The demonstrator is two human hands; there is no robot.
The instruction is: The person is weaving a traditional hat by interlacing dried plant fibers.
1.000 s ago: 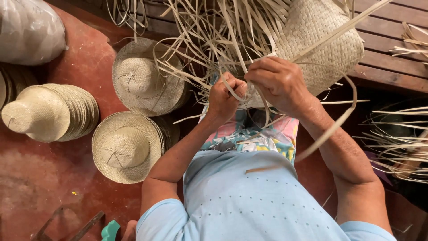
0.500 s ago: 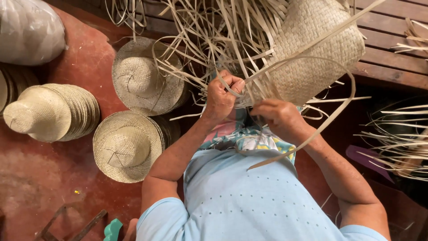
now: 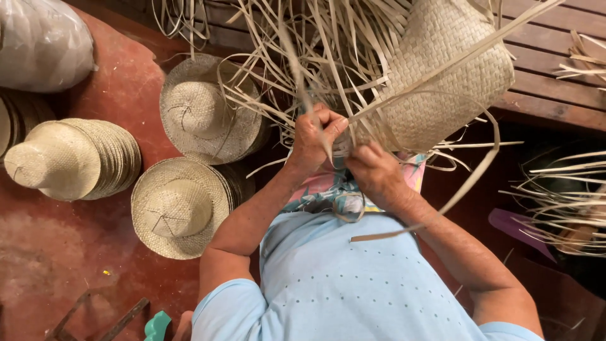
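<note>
Both hands were pinched onto loose strips right at the weave's edge: left hand [image 3: 319,136] just beside right hand [image 3: 372,173]. The woven piece [image 3: 442,76] sat above the grip, body mostly done, loads of strips [image 3: 328,50] left unwoven.

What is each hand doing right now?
Left hand: closed on straw strips of the woven piece.
Right hand: fingers curled at the weave's edge; grip unclear.

— What differs from a second ago?
— The right hand [image 3: 377,172] now sits lower, beneath the left hand [image 3: 315,136]; the woven piece [image 3: 442,69] is tipped further right.
</note>
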